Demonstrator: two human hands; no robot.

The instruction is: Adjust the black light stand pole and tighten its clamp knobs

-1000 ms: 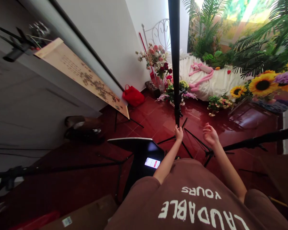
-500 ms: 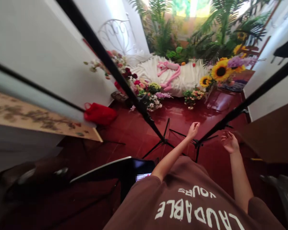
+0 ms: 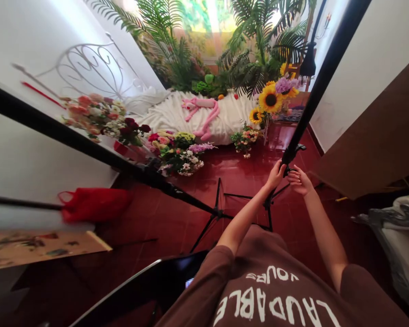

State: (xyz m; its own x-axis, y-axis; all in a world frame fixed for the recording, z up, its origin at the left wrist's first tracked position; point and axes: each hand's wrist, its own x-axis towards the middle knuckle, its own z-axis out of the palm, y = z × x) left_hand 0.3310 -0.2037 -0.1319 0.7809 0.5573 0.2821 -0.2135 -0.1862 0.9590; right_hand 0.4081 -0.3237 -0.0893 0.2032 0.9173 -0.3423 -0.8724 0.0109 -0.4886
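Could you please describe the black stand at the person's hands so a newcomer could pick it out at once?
Start from the dark red floor and find the black stand slanting toward the upper right. The left hand grasps it, the right hand close beside. The other thick black pole instead slants toward the left edge, with no hand on it.

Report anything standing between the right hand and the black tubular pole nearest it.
Nothing visible: the right hand is beside the black tubular pole, though contact is unclear. The left hand is at the pole's other side, not between them.
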